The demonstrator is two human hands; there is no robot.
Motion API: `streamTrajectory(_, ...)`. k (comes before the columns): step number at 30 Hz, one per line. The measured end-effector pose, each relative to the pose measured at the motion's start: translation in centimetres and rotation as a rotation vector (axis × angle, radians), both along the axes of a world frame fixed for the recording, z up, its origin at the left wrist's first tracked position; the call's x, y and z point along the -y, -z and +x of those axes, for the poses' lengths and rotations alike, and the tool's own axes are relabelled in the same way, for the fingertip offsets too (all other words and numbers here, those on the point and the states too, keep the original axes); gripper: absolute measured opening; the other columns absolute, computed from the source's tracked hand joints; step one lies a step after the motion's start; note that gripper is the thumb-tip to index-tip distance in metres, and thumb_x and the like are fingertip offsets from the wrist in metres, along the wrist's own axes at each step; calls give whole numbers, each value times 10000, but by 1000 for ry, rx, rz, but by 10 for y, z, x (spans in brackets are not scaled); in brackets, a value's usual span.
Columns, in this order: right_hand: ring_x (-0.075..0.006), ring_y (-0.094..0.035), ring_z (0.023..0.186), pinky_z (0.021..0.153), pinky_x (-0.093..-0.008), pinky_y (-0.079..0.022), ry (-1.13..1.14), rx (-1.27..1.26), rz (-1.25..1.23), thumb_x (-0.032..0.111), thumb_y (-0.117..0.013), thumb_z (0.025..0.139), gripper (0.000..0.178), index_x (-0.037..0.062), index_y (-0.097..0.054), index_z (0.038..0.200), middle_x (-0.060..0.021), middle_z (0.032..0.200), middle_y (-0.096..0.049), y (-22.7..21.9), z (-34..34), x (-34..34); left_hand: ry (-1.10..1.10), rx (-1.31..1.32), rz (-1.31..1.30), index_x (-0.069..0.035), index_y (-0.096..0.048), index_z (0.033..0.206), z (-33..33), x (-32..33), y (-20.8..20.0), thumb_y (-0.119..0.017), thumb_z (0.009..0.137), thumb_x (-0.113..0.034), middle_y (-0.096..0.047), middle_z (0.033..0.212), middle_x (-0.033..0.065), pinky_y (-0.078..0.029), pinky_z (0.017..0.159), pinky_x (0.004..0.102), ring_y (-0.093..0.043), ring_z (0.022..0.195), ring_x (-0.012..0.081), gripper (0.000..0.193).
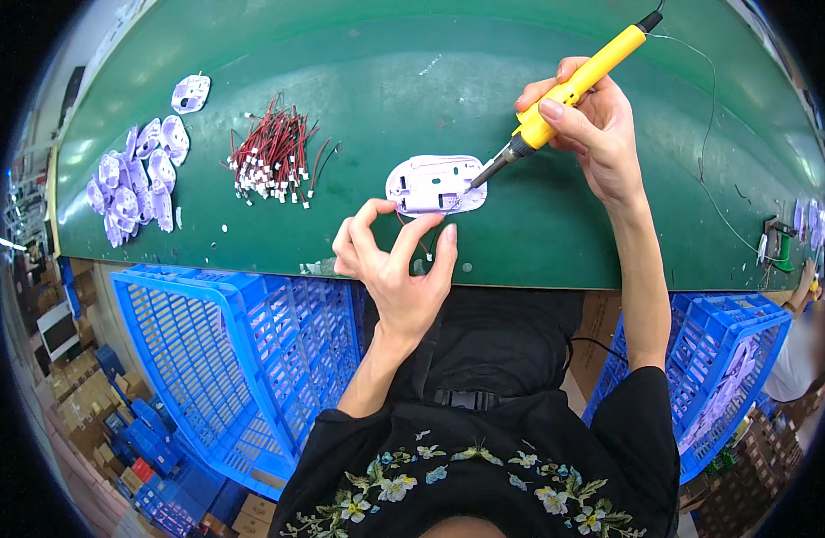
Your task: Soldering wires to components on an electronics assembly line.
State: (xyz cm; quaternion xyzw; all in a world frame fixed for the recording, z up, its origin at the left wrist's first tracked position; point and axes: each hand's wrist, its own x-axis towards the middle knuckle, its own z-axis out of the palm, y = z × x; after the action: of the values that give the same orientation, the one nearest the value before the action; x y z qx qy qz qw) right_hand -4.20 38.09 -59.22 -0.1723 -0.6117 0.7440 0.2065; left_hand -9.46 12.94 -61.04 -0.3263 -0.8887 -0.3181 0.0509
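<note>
A pale lavender plastic shell (421, 186) with moulded recesses and slots lies on the green bench in front of me. My left hand (396, 260) grips its near edge, fingertips pressed against the rim. A thin lead with a small white connector (429, 257) hangs by those fingers; where its wires end is partly hidden. In my right hand (594, 134) is a yellow soldering iron (600, 67), held like a pen. Its dark tip slants down to the shell's right part, at or just above the surface; contact cannot be made out.
Left on the bench are a pile of lavender shells (130, 184), a single shell (191, 93) and red-black connector leads (273, 152). Solder wire (712, 90) runs to a stand (778, 242) at right. Blue crates (242, 359) stand below the near edge. Another person (802, 350) is far right.
</note>
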Motion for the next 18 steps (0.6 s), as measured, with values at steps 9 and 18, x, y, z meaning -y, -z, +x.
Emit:
streamTrajectory(9,-126,-642,775,634,-202,-479,-22,-62,-53,143,-761,858,418,72,-475,1155,-134,971,-707,5,-6,17,58,78,73,-52,-704,914,0,45,-22,-777,787,-27,-660,914,76,-420,785,338,-618,783,200,149)
streamTrajectory(18,-105,-622,783,575,-167,-435,-49,-18,-36,119,-690,887,354,85,-456,1151,-132,998,-671,-5,13,21,-413,-214,-30,4,-706,924,-34,176,-123,-687,879,5,-672,820,71,-461,668,274,-592,730,152,49)
